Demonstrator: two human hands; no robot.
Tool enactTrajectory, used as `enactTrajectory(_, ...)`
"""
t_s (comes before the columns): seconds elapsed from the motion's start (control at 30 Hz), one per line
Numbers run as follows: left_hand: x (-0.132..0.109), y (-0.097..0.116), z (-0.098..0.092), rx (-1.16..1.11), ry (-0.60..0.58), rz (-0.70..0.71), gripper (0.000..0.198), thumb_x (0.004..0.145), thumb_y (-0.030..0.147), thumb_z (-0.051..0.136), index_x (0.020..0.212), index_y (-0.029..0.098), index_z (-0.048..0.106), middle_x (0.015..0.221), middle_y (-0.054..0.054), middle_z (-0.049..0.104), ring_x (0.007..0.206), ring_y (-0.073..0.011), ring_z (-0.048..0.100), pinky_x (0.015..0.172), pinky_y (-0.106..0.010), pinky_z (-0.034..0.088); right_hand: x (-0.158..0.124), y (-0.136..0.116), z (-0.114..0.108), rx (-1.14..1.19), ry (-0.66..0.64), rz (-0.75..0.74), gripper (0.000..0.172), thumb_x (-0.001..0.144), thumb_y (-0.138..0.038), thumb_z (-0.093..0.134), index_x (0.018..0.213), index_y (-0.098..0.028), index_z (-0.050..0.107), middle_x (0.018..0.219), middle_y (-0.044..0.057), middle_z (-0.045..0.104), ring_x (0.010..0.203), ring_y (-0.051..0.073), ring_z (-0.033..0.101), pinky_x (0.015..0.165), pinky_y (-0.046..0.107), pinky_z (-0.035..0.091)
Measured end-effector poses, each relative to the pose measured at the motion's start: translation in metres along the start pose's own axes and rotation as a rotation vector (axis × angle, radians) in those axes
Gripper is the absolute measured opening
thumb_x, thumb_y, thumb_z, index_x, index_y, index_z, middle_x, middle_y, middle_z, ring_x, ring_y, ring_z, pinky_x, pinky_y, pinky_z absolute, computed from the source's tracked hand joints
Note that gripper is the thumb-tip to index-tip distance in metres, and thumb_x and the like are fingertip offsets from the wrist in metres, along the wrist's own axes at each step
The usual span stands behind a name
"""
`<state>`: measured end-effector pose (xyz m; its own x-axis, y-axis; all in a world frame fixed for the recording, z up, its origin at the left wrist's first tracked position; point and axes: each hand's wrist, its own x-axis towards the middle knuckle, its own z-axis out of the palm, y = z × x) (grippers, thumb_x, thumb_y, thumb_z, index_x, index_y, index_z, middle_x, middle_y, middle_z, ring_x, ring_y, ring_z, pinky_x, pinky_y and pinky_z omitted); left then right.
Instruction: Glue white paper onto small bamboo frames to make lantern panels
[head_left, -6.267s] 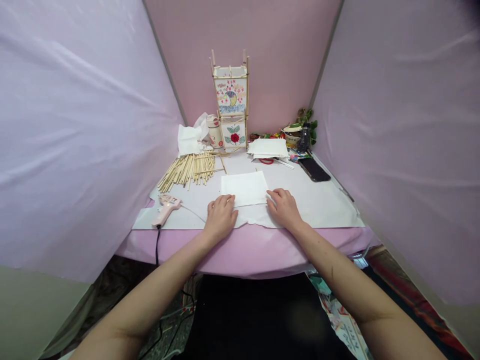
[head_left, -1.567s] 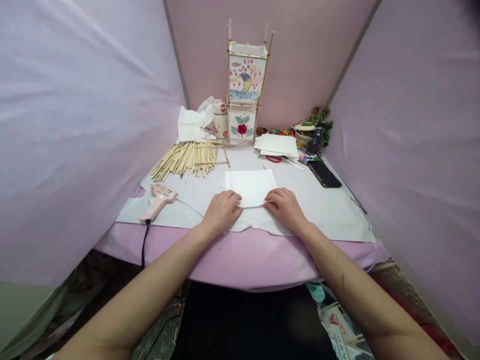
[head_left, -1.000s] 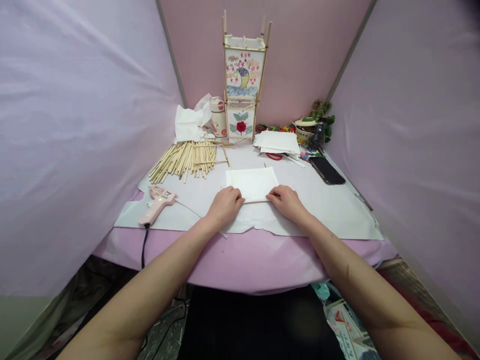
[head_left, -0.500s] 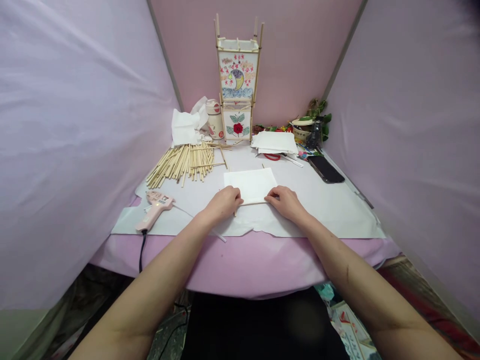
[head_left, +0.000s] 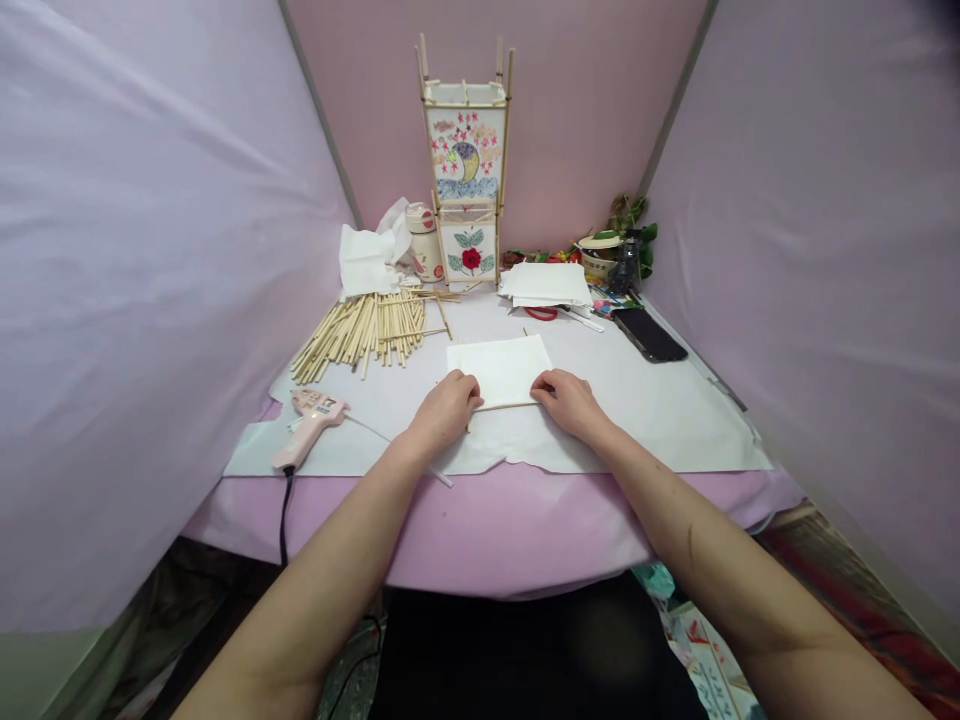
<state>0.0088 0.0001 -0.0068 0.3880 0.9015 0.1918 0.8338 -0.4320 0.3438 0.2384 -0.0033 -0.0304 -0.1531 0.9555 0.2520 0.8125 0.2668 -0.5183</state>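
A white sheet of paper (head_left: 504, 368) lies on the table in front of me, with a thin wooden stick (head_left: 510, 406) along its near edge. My left hand (head_left: 452, 398) is closed at the sheet's near left corner, fingertips pinching the edge where the stick runs. At the near right corner my right hand (head_left: 564, 396) pinches the same edge, thumb and fingers together. The ends of the stick are hidden under my fingers. Close to my left wrist, a pink glue gun (head_left: 309, 430) rests on its side with a long glue stick (head_left: 375, 430) in its back.
A pile of wooden sticks (head_left: 364, 335) lies at the left. Behind stands a tall stick-framed lantern (head_left: 466, 150) with drawn panels, beside a bottle (head_left: 425, 245). Stacked white paper panels (head_left: 546, 284), red-handled scissors (head_left: 541, 313) and a phone (head_left: 649, 334) lie at the right.
The camera view has shifted slightly. Both hands keep their pinch on the paper's near edge, with only a very slight spread between them.
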Motion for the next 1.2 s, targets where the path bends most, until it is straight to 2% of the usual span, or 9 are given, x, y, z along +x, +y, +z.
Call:
enactTrajectory(0.13, -0.013, 0.022, 0.010, 0.165, 0.128, 0.165, 0.018, 0.091, 0.014, 0.047, 0.102, 0.018, 0.061, 0.111, -0.012, 0.057, 0.108, -0.0287, 0.050, 0.090, -0.044, 0.042, 0.001, 0.000, 0.000, 0.047, 0.006, 0.029, 0.008, 0.085, -0.021, 0.058, 0.088, -0.023, 0.065, 0.082, 0.000, 0.069, 0.079, 0.018, 0.060, 0.074, 0.030, 0.039)
enactTrajectory(0.27, -0.027, 0.043, 0.031, 0.134, 0.026, 0.351, 0.030, 0.095, 0.015, 0.040, 0.121, 0.019, 0.054, 0.121, -0.012, 0.055, 0.113, -0.0257, 0.048, 0.094, -0.042, 0.043, 0.001, 0.001, 0.000, 0.049, 0.013, 0.013, 0.008, 0.084, -0.021, 0.059, 0.083, -0.023, 0.066, 0.086, 0.000, 0.069, 0.082, 0.018, 0.061, 0.076, 0.030, 0.039)
enactTrajectory(0.4, -0.029, 0.048, 0.040, 0.080, 0.025, 0.271, 0.040, 0.095, 0.023, 0.043, 0.135, 0.017, 0.043, 0.132, -0.014, 0.049, 0.120, -0.0285, 0.044, 0.100, -0.045, 0.041, 0.001, 0.001, 0.000, 0.055, 0.012, 0.002, 0.010, 0.085, -0.020, 0.057, 0.082, -0.023, 0.066, 0.087, 0.001, 0.068, 0.082, 0.018, 0.060, 0.076, 0.030, 0.040)
enactTrajectory(0.63, -0.024, 0.050, 0.035, 0.130, 0.017, 0.207, 0.038, 0.094, 0.034, 0.049, 0.127, 0.015, 0.051, 0.123, -0.012, 0.054, 0.115, -0.0296, 0.044, 0.098, -0.043, 0.040, 0.002, 0.011, 0.004, 0.107, 0.090, 0.013, 0.011, 0.085, -0.020, 0.057, 0.092, -0.021, 0.066, 0.093, 0.004, 0.058, 0.081, 0.017, 0.060, 0.079, 0.031, 0.044)
enactTrajectory(0.73, -0.024, 0.053, 0.034, 0.151, 0.025, 0.180, 0.038, 0.093, 0.036, 0.050, 0.127, 0.018, 0.051, 0.120, -0.012, 0.054, 0.112, -0.0293, 0.044, 0.096, -0.044, 0.039, 0.001, 0.015, 0.000, 0.115, 0.196, 0.006, 0.016, 0.084, -0.016, 0.053, 0.095, -0.020, 0.065, 0.099, 0.006, 0.057, 0.078, 0.017, 0.060, 0.080, 0.032, 0.045)
enactTrajectory(0.83, -0.025, 0.054, 0.035, 0.159, 0.028, 0.177, 0.038, 0.093, 0.036, 0.051, 0.127, 0.018, 0.051, 0.120, -0.011, 0.054, 0.112, -0.0291, 0.044, 0.097, -0.044, 0.038, -0.009, 0.013, -0.009, 0.073, 0.385, -0.043, 0.027, 0.085, -0.008, 0.044, 0.098, -0.019, 0.064, 0.100, 0.008, 0.059, 0.089, 0.021, 0.059, 0.085, 0.035, 0.044)
enactTrajectory(0.9, -0.025, 0.053, 0.036, 0.160, 0.035, 0.178, 0.039, 0.093, 0.036, 0.051, 0.127, 0.018, 0.050, 0.121, -0.011, 0.054, 0.113, -0.0292, 0.044, 0.096, -0.044, 0.038, -0.020, 0.009, -0.014, 0.026, 0.430, -0.110, 0.031, 0.083, -0.004, 0.042, 0.097, -0.019, 0.065, 0.097, 0.008, 0.062, 0.095, 0.023, 0.057, 0.086, 0.036, 0.043)
enactTrajectory(1.07, -0.026, 0.052, 0.039, 0.160, 0.057, 0.173, 0.041, 0.093, 0.036, 0.051, 0.129, 0.016, 0.050, 0.124, -0.012, 0.053, 0.115, -0.0295, 0.042, 0.098, -0.044, 0.037, -0.041, 0.000, -0.009, -0.142, 0.186, -0.302, 0.031, 0.084, -0.003, 0.047, 0.100, -0.019, 0.068, 0.102, 0.007, 0.068, 0.098, 0.023, 0.057, 0.087, 0.037, 0.042)
enactTrajectory(1.2, -0.028, 0.055, 0.037, 0.163, 0.056, 0.166, 0.040, 0.094, 0.036, 0.050, 0.128, 0.016, 0.051, 0.123, -0.011, 0.053, 0.114, -0.0279, 0.043, 0.098, -0.042, 0.037, -0.041, 0.002, -0.002, -0.233, 0.112, -0.329, 0.032, 0.087, -0.006, 0.048, 0.109, -0.017, 0.067, 0.109, 0.008, 0.067, 0.101, 0.024, 0.056, 0.089, 0.037, 0.042)
